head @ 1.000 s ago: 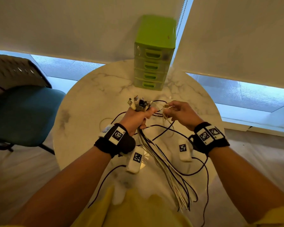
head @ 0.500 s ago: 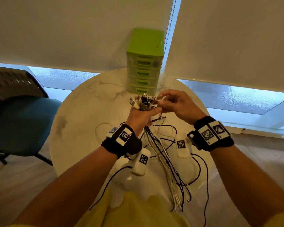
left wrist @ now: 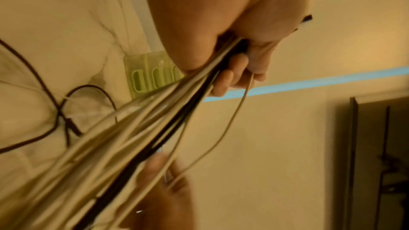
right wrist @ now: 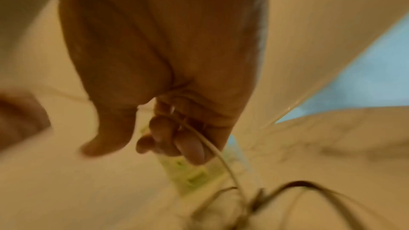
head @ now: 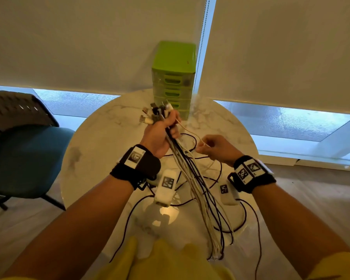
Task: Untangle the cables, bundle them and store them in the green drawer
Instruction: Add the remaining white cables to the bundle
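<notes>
My left hand (head: 160, 132) is raised above the round marble table (head: 101, 142) and grips a bundle of white and black cables (head: 192, 178) just below their plugs (head: 158, 111), which stick up out of the fist. The strands hang down toward my lap; in the left wrist view the cable bundle (left wrist: 132, 128) fans out below the curled fingers (left wrist: 223, 80). My right hand (head: 212, 146) pinches one thin white cable (head: 187, 130) running up to the left fist; in the right wrist view the thin cable (right wrist: 212, 148) leaves the curled fingers (right wrist: 190, 148). The green drawer unit (head: 173, 77) stands at the table's far edge, drawers closed.
Loose black cable loops (head: 220, 199) lie on the table under my hands. A teal chair (head: 22, 158) with a dark mesh back stands to the left. Roller blinds (head: 89, 37) with a bead chain hang behind the drawer unit.
My left hand has lifted the bundle higher, plugs now in front of the drawer unit. My right hand has dropped from the plugs down and right, drawing one white cable with it.
</notes>
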### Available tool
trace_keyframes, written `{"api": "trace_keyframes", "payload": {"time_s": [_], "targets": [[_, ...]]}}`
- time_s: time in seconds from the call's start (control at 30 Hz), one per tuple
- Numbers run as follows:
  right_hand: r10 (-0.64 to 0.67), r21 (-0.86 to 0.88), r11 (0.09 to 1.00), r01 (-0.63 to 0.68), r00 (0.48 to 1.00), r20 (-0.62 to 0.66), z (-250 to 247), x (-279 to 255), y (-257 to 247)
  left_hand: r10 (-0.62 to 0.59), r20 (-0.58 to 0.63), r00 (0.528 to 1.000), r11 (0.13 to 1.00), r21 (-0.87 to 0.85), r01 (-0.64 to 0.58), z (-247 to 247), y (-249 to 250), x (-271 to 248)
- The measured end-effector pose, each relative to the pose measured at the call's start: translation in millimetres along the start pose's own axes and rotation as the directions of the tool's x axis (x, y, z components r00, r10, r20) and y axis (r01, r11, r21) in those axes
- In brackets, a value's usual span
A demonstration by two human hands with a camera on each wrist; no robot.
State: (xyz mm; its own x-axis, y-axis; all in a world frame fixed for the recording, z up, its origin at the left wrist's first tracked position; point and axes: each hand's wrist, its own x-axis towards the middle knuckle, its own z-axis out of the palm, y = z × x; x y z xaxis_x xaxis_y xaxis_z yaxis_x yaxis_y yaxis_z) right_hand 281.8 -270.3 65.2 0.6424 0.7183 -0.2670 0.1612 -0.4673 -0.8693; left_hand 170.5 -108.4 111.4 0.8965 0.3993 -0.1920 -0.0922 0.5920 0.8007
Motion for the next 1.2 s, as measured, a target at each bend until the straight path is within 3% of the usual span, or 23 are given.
{"api": "trace_keyframes", "payload": {"time_s": [0.07,0.13,0.23,0.3,0.4,0.53,0.6,0.7,0.83,0.93,1.07,1.2], "targets": [[0.07,-0.24,0.967,-0.084,0.995,-0.066,-2,2,23,-0.017,0.015,1.0,0.998,-0.054,0.017,-2,16,0],[0.171,-0.347,0.918,-0.19,0.981,-0.086,-4,5,35,-0.041,0.058,0.998,0.994,-0.099,0.046,-3,27,0],[0.293,-0.293,0.905,-0.307,0.952,-0.093,-8,8,25,-0.083,0.067,0.994,0.994,-0.061,0.087,-3,29,0],[0.227,-0.22,0.946,-0.236,0.972,-0.066,-13,7,3,-0.097,0.025,0.995,0.986,0.136,0.093,-2,22,2],[-0.027,-0.127,0.992,0.029,1.0,0.014,-20,-2,-40,-0.138,-0.021,0.99,0.913,0.384,0.135,1,2,3],[-0.348,-0.149,0.925,0.351,0.936,0.045,-30,-18,-90,-0.225,0.054,0.973,0.91,0.368,0.19,10,-20,2],[-0.441,-0.061,0.897,0.437,0.895,-0.064,-42,-27,-104,-0.235,0.042,0.971,0.91,0.361,0.205,11,-22,3],[-0.47,0.154,0.856,0.494,0.866,-0.17,-59,-34,-108,-0.224,-0.001,0.975,0.891,0.406,0.205,7,-19,2],[-0.323,0.378,0.861,0.341,0.94,-0.114,-55,-34,-100,-0.244,0.008,0.97,0.792,0.578,0.195,12,-18,0],[-0.288,0.596,0.757,0.269,0.956,-0.066,-55,-33,-98,-0.29,-0.007,0.957,0.738,0.635,0.228,15,-18,1],[-0.387,0.448,0.783,0.431,0.902,-0.191,-56,-33,-98,-0.279,-0.052,0.959,0.685,0.689,0.237,12,-21,3],[-0.464,0.48,0.695,0.535,0.844,-0.269,-55,-34,-99,-0.264,-0.135,0.955,0.655,0.702,0.28,8,-25,8]]}}
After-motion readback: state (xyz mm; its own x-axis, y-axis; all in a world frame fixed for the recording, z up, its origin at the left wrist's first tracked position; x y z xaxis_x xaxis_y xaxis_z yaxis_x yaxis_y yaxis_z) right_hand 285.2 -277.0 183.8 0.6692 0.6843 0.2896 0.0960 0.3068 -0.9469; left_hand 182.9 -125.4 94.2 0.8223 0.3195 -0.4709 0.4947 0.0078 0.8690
